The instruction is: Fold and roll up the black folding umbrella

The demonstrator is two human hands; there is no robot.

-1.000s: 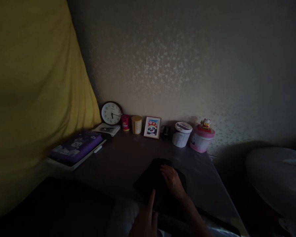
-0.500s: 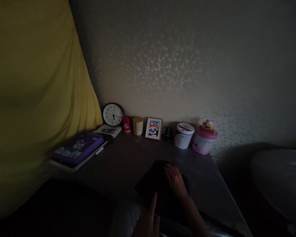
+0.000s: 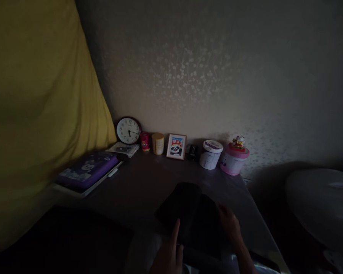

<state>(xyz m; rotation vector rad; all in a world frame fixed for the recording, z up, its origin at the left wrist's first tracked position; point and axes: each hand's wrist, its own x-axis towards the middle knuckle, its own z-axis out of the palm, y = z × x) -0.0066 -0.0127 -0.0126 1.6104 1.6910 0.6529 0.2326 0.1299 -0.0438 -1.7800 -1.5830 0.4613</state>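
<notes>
A black, soft-looking item, perhaps folded cloth (image 3: pixel 183 201), lies on the near part of the dark table; the dim light hides what kind it is. My left hand (image 3: pixel 168 255) rests at its near left side, index finger stretched out over it and thumb apart. At the item's right edge is my right hand (image 3: pixel 230 224), its fingers curled in on the black material and partly hidden in shadow.
Along the wall stand a clock (image 3: pixel 128 130), a red can (image 3: pixel 145 142), a yellow container (image 3: pixel 157 144), a panda picture frame (image 3: pixel 176 147), a white tub (image 3: pixel 210 154) and a pink tub (image 3: pixel 234 160) with a figurine. A purple case (image 3: pixel 88 170) lies left, by a yellow curtain (image 3: pixel 45 95).
My right hand has moved from the top of the black item to its right edge, and more of the item's right part shows. My left hand has barely moved.
</notes>
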